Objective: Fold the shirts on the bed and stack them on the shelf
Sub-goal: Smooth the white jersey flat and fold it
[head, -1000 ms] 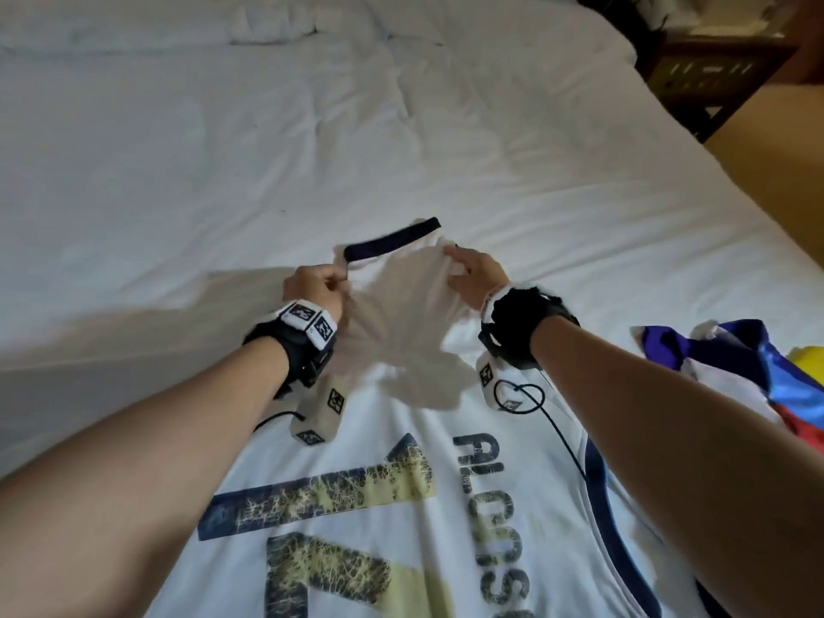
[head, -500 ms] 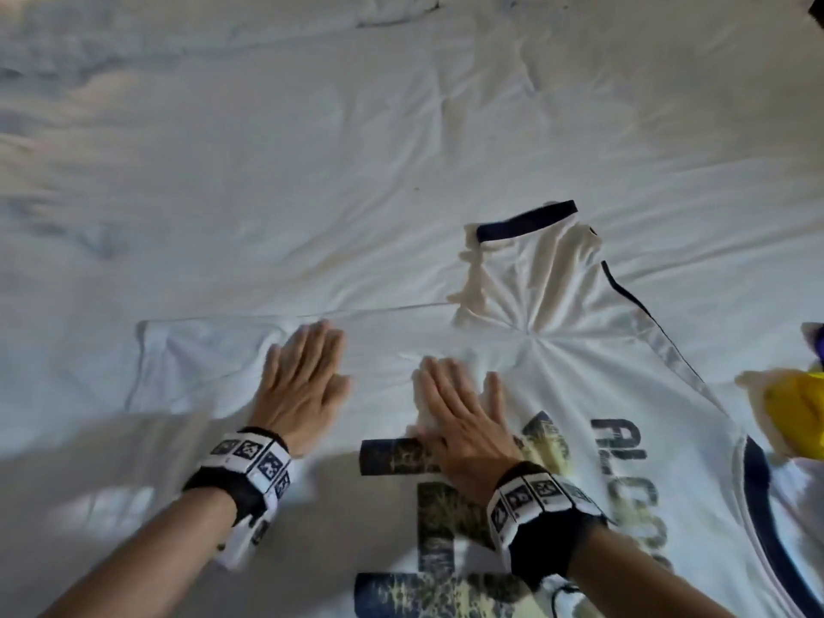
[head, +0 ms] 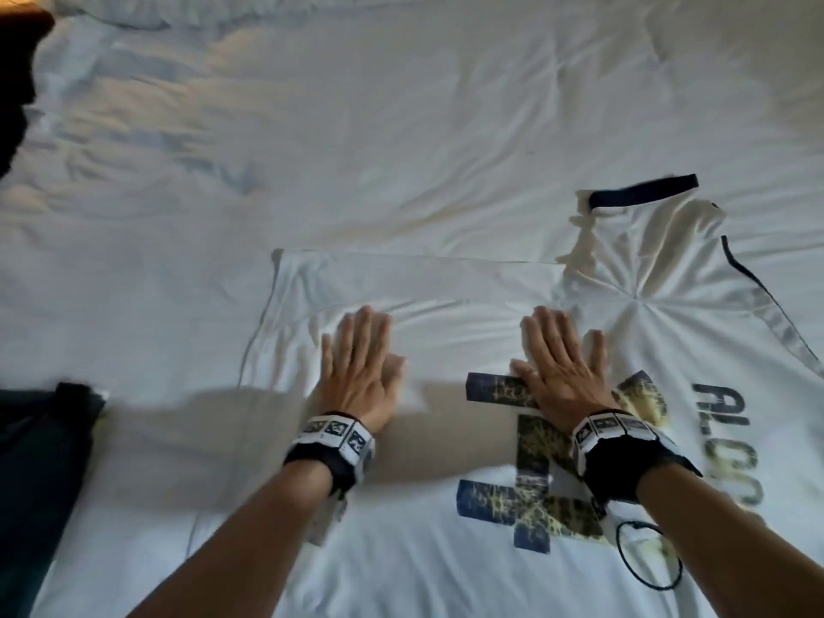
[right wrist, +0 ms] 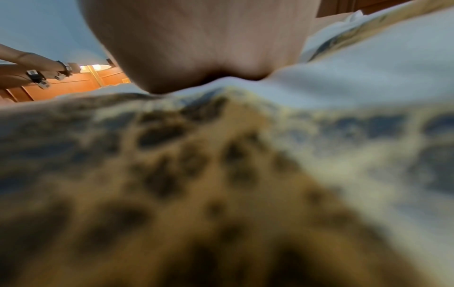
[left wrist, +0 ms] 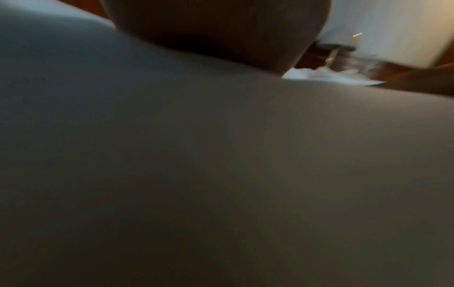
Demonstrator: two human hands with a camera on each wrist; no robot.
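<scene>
Rumpled white bed (head: 401, 127), white printed shirt (head: 446, 550) spread flat, dark garment (head: 40, 448) at left edge

A dark cloth (head: 40, 461) lies at the 9 o'clock edge of the head view. Its top corner pokes up. A big dark shape (head: 15, 82) sits in the 10 o'clock corner, too dim to tell what it is. In the right wrist view, orange-brown wood panels (right wrist: 71, 85) show at 9 o'clock, with a lit lamp (right wrist: 96, 68) on a thin pole just beside them.
</scene>
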